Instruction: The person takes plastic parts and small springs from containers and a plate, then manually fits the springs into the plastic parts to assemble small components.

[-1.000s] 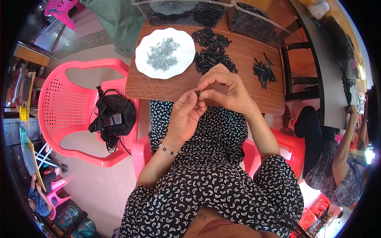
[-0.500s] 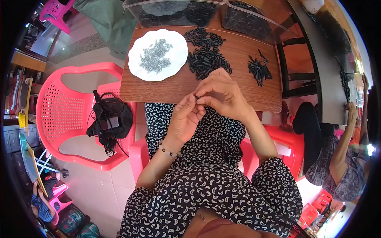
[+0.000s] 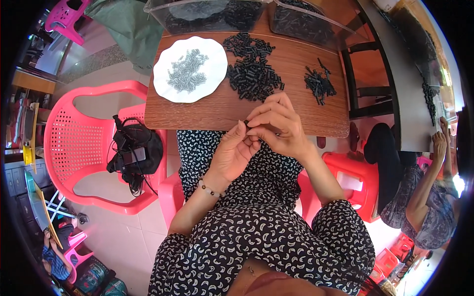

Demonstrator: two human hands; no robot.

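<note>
Just past the table's near edge, my left hand (image 3: 232,154) and my right hand (image 3: 280,129) meet fingertip to fingertip, both closed in a pinch. Between them sits a small black piece (image 3: 246,122), mostly covered by the fingers. Beyond my hands a large heap of short black tubular pieces (image 3: 254,74) lies on the brown wooden table (image 3: 197,116). Left of the heap, a white scalloped plate (image 3: 163,81) bears a pile of tiny silvery, spring-like pieces (image 3: 188,71). A smaller cluster of slim black pieces (image 3: 320,85) lies on the right.
Clear plastic bins (image 3: 212,28) of black pieces stand at the table's far edge. To the left is a pink plastic chair (image 3: 74,143) with a black bag and cables (image 3: 136,153) on it. On the right a co-worker (image 3: 424,207) reaches toward a grey table (image 3: 405,98).
The view has shifted slightly. My hands stay together, and the small black piece shows a little more above the fingertips. The co-worker's hands on the right have come closer together.
</note>
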